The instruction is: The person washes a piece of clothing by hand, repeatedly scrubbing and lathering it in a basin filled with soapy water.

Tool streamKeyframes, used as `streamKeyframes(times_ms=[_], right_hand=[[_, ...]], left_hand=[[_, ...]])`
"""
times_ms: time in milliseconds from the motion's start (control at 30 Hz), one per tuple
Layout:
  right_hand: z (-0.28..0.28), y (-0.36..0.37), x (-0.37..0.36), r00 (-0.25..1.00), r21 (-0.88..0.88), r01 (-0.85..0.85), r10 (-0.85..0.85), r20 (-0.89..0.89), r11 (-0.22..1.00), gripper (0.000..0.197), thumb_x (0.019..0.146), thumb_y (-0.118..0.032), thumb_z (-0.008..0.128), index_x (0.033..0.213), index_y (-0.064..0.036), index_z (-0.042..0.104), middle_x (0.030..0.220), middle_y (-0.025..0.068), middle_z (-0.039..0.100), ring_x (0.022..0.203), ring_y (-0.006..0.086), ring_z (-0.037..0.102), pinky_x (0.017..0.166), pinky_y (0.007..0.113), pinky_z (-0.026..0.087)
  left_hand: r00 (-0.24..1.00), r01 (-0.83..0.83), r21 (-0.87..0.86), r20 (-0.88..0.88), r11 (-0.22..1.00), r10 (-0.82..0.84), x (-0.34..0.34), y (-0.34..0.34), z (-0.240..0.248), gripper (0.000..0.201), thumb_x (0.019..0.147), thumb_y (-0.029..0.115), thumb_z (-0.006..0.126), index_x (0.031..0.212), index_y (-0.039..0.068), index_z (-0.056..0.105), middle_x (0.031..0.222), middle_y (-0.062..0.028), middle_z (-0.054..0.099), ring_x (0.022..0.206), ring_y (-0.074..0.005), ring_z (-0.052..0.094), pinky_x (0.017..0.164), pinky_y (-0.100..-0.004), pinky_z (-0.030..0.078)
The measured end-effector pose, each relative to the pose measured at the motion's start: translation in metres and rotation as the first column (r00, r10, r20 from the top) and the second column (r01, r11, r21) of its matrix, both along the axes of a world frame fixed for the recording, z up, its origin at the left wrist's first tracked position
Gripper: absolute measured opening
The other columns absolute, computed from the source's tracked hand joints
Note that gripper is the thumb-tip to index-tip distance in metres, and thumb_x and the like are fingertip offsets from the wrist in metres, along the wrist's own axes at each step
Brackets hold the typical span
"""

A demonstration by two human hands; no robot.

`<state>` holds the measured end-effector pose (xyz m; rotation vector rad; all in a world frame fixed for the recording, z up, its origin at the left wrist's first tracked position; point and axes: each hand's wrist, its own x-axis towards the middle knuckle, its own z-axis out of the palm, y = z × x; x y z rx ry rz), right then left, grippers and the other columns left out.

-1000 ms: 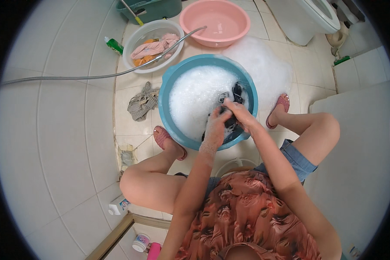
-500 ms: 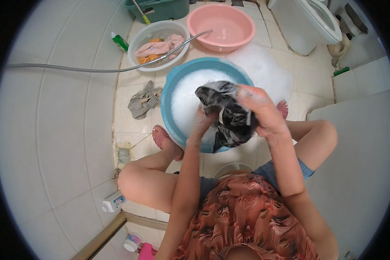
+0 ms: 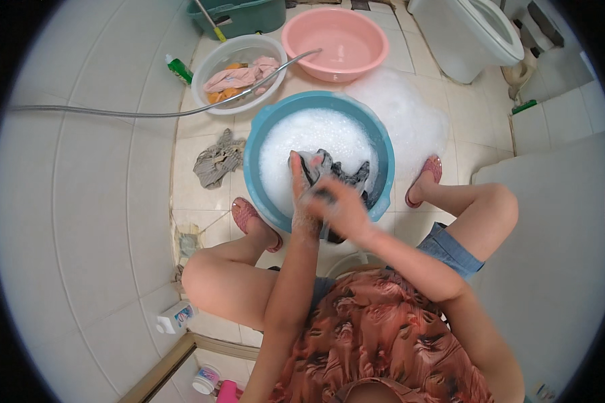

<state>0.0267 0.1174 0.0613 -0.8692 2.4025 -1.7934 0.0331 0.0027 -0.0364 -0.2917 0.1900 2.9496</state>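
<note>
A dark, soapy garment (image 3: pixel 351 176) hangs over the near part of a blue basin (image 3: pixel 388 144) filled with white suds (image 3: pixel 299 131). My left hand (image 3: pixel 304 195) grips the bunched cloth, thumb pointing away from me. Pressed across it from the right is my right hand (image 3: pixel 343 208), its fingers curled over the dark cloth and somewhat blurred. Part of the garment trails into the foam at the right, and another piece hangs below my hands at the basin's near rim. What kind of garment it is cannot be made out.
A hose (image 3: pixel 148 115) crosses above a white tub (image 3: pixel 202 94) of pink and orange clothes and ends over a pink basin (image 3: pixel 373 50). Foam (image 3: pixel 410 114) lies on the floor at right. A grey striped cloth (image 3: pixel 218 161) lies left; a toilet (image 3: pixel 460 40) stands far right.
The garment has come down from above the basin's right side into the suds. My right hand has moved left and nearer, over my left hand, which has shifted slightly left.
</note>
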Motion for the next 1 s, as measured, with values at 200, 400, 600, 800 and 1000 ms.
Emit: streamKeyframes(times_ms=[200, 400, 600, 800, 1000], right_hand=[[-0.029, 0.0, -0.077, 0.9, 0.295, 0.359, -0.412, 0.14, 0.886, 0.028, 0.076, -0.028, 0.064, 0.074, -0.0011, 0.054, 0.067, 0.0207, 0.057, 0.065, 0.0375, 0.057, 0.06, 0.04, 0.046], [-0.02, -0.02, -0.01, 0.98, 0.214, 0.199, -0.195, -0.04, 0.956, 0.024, 0.071, -0.029, 0.068, 0.075, -0.0067, 0.059, 0.08, 0.0112, 0.057, 0.074, 0.0295, 0.057, 0.068, 0.038, 0.046], [-0.033, -0.015, -0.075, 0.92, 0.445, 0.166, -0.301, 0.252, 0.88, 0.043, 0.073, -0.047, 0.061, 0.083, -0.0044, 0.063, 0.085, 0.017, 0.064, 0.089, 0.031, 0.06, 0.076, 0.039, 0.048], [-0.033, 0.021, -0.123, 0.672, -0.137, 0.072, 0.053, 0.739, 0.988, 0.049, 0.078, -0.041, 0.065, 0.097, 0.004, 0.062, 0.086, 0.0111, 0.064, 0.076, 0.0161, 0.062, 0.066, 0.029, 0.05], [-0.015, 0.044, -0.13, 0.666, -0.168, -0.04, 0.152, 0.731, 0.985, 0.046, 0.08, -0.039, 0.066, 0.104, -0.0006, 0.059, 0.09, 0.005, 0.061, 0.08, 0.0106, 0.057, 0.071, 0.025, 0.047]], left_hand=[[0.99, -0.087, -0.994, -0.08, 0.063, 0.118, 0.0, 0.052, 0.061, 0.043, 0.094, 0.041, 0.04, 0.122, 0.008, 0.044, 0.111, -0.005, 0.049, 0.1, -0.0148, 0.05, 0.086, -0.0282, 0.043], [0.953, -0.299, -0.145, -0.101, 0.943, 0.286, -0.001, 0.043, 0.01, 0.045, 0.096, 0.042, 0.032, 0.13, 0.013, 0.036, 0.115, -0.0041, 0.049, 0.105, -0.016, 0.049, 0.088, -0.0292, 0.042], [0.934, -0.168, -0.36, 0.239, 0.918, 0.265, -0.008, 0.041, 0.037, 0.05, 0.093, 0.043, 0.041, 0.13, 0.011, 0.036, 0.114, -0.004, 0.049, 0.104, -0.018, 0.051, 0.086, -0.0327, 0.046], [0.966, 0.02, -0.873, 0.143, 0.487, 0.216, -0.012, 0.031, 0.073, 0.086, 0.069, 0.012, 0.075, 0.135, -0.002, 0.02, 0.103, -0.01, 0.054, 0.096, -0.0155, 0.054, 0.085, -0.0279, 0.045], [0.942, 0.143, -0.847, 0.275, -0.511, -0.193, -0.012, 0.002, 0.056, 0.041, 0.068, 0.016, 0.074, 0.1, -0.005, 0.06, 0.087, -0.0074, 0.065, 0.077, -0.0174, 0.062, 0.072, -0.03, 0.048]])
